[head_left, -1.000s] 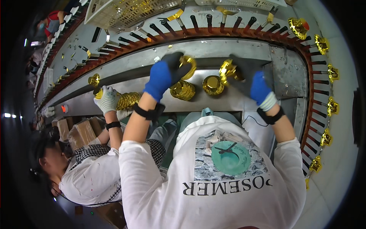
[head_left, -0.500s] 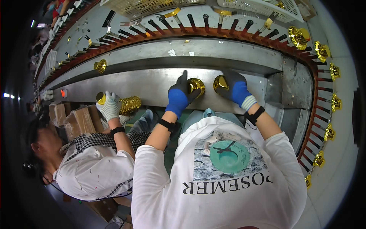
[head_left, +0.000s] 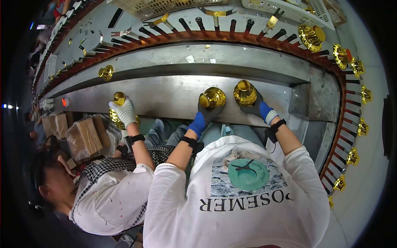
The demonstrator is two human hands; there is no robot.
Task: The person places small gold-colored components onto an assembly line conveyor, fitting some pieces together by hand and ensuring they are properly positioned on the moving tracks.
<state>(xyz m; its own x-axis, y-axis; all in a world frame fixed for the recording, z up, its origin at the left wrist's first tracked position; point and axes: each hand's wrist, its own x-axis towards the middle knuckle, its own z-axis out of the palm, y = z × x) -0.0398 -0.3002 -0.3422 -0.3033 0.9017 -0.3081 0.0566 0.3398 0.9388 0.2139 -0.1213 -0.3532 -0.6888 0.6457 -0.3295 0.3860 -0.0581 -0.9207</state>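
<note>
My left hand point(head_left: 209, 115), in a dark glove with a blue cuff, is closed around a shiny gold flared metal piece point(head_left: 216, 96) just above the steel bench. Its narrow end tilts to the left. My right hand point(head_left: 259, 109), gloved the same way, is wrapped round a second gold flared piece point(head_left: 245, 96) from its right side. That piece's narrow end points away from me. The two pieces are close together but apart, and the fingers beneath them are partly hidden.
A co-worker's gloved hand point(head_left: 125, 111) holds gold pieces at my left. A lone gold piece point(head_left: 106, 73) sits on the ledge. Beyond the steel bench point(head_left: 165, 89) curves a track point(head_left: 206, 36) of dark-tipped pegs, some carrying gold pieces. White baskets point(head_left: 281, 8) stand behind it.
Both my hands have turned, bringing the gold pieces more into view. On the track, the gold pieces have shifted up the right side and leftward. The co-worker's hand has moved slightly right.
</note>
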